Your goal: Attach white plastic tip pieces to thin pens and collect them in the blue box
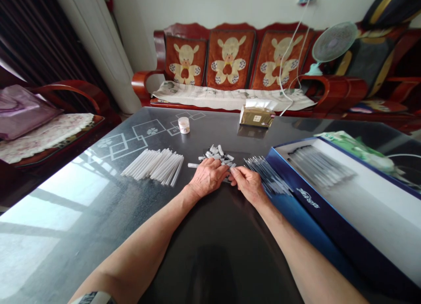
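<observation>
My left hand (208, 177) rests on the dark table (210, 234), knuckles up, fingers curled over a pile of small white caps (217, 154). My right hand (248, 181) lies beside it, fingertips pinched together at the edge of that pile; what they hold is too small to make out. A row of white pen barrels (154, 164) lies to the left of my hands. A bundle of thin dark refills (263, 169) lies just to the right, against a blue box (296, 199).
The open blue box with a white lining (362, 194) holds more pens at the right. A small white jar (183, 125) and a tissue pack (257, 115) stand farther back. A red wooden sofa (230, 58), a fan (333, 42) and a side chair (49, 124) surround the table.
</observation>
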Available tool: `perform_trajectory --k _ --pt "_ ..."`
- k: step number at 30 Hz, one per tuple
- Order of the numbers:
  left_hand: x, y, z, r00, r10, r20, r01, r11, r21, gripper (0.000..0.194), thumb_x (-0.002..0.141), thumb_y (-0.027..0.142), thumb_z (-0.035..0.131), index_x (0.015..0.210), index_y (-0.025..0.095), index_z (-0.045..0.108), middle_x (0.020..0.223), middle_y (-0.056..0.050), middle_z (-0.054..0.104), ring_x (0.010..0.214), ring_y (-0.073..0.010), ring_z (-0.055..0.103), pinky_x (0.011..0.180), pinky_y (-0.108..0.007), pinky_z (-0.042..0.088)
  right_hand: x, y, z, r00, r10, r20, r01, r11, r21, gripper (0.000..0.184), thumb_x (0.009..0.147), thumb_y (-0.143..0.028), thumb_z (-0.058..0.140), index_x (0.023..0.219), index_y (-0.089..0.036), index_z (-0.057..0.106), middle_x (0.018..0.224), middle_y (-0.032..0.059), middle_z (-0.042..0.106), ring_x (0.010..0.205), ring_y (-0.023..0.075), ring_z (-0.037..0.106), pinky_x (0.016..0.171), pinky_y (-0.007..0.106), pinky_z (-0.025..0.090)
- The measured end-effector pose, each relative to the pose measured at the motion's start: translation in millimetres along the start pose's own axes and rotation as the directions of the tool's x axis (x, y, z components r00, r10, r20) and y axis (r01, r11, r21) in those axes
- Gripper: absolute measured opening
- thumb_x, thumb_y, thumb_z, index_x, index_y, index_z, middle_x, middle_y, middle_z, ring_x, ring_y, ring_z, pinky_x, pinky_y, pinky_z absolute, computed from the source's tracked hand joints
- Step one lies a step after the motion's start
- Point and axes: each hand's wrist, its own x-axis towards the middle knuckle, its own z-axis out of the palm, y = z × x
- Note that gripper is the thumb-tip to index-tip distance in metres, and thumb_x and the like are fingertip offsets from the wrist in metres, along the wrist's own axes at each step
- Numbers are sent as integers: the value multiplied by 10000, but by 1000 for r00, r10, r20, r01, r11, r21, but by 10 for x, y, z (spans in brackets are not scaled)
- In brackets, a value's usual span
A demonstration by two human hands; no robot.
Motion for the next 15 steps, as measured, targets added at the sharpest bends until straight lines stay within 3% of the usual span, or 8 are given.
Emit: perform_trajectory --k 6,11,15 --pt "-1 -48 -28 996 6 83 -4 1000 -25 370 994 374 336 1002 185 654 777 -46 594 778 -180 536 757 -306 404 55 -37 -31 993 62 99 -71 994 84 359 787 -493 611 864 -160 718 690 37 699 535 128 608 468 219 481" --pt "2 -62 -44 994 -3 105 4 1000 -14 398 999 394 309 1045 190 648 790 -48 611 781 -180 559 759 -311 409 69 -71 -39 992 85 93 -94 990 102 362 735 -457 665 923 -155 729 642 25 690 492 118 573 455 224 459" --pt "1 -60 -34 994 -4 105 5 1000 -6 372 996 372 327 1062 183 640 799 -51 616 787 -183 569 755 -310 415 80 -35 -17 993 82 87 -93 987 131 364 711 -424 680 961 -163 724 735 37 713 518 113 572 457 219 453"
